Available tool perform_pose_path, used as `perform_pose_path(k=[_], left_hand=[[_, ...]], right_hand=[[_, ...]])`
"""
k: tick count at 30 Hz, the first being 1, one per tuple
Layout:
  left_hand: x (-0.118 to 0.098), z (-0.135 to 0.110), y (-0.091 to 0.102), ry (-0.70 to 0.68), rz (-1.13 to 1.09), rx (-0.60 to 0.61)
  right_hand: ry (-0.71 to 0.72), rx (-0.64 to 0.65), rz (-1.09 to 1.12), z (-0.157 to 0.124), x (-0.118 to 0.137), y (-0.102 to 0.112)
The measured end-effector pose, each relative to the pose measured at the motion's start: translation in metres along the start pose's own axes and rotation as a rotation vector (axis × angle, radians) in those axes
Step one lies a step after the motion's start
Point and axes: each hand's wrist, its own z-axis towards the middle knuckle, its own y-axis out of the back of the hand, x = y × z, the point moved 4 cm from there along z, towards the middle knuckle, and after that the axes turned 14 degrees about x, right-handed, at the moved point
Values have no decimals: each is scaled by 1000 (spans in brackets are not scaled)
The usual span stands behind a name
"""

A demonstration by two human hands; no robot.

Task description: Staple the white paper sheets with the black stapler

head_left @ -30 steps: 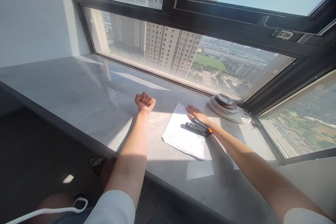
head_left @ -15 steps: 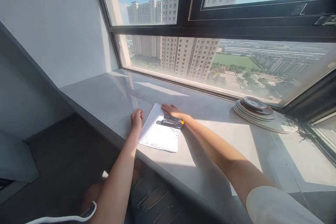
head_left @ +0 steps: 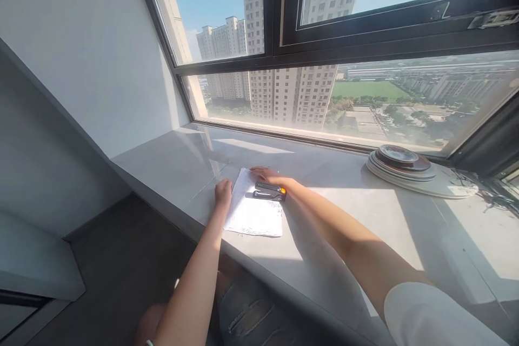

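A stack of printed white paper (head_left: 251, 216) lies on the ledge near its front edge. On its right part rests a black stapler (head_left: 270, 191) with an orange end. My left hand (head_left: 223, 192) is closed in a loose fist beside the paper's left edge; I see nothing in it, and its inner side is hidden. My right hand (head_left: 267, 174) lies over the paper's far right corner, just beyond the stapler, its fingers stretched to the left and slightly bent. The right wrist passes close to the stapler's orange end.
Stacked plates (head_left: 399, 165) stand on the right of the grey ledge (head_left: 336, 162), with thin cables (head_left: 486, 194) behind them. A dark-framed window (head_left: 324, 54) borders the far side. A white wall (head_left: 89, 54) rises at the left. Sunlight and shadow cross the ledge.
The view has shifted, so the paper and both hands sit slightly farther right. My left fist is closer to the paper's edge. The right fingers, flat and spread before, are now closer together.
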Motion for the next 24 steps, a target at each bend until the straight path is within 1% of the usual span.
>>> perform_pose_path(k=[3,5,11,16,18,21,24], left_hand=[[-1,-1,-1,1,64,10],[0,-1,-2,15,83,15],[-3,-1,-5,49,70,15],[-7,-4,-7,59,49,9],[-6,-4,-7,66,31,3],[-4,-3,-7,75,-11,8],[-3,-3,-5,91,-98,20]], right_hand=[[-17,-49,19,13,-2,0],[-21,-66,27,18,-6,-2],[0,-32,20,13,-12,-10],[-89,-112,27,12,-19,-5],[-95,-130,40,12,-20,-3],[-28,-114,60,10,-13,-1],[87,-33,84,5,2,-3]])
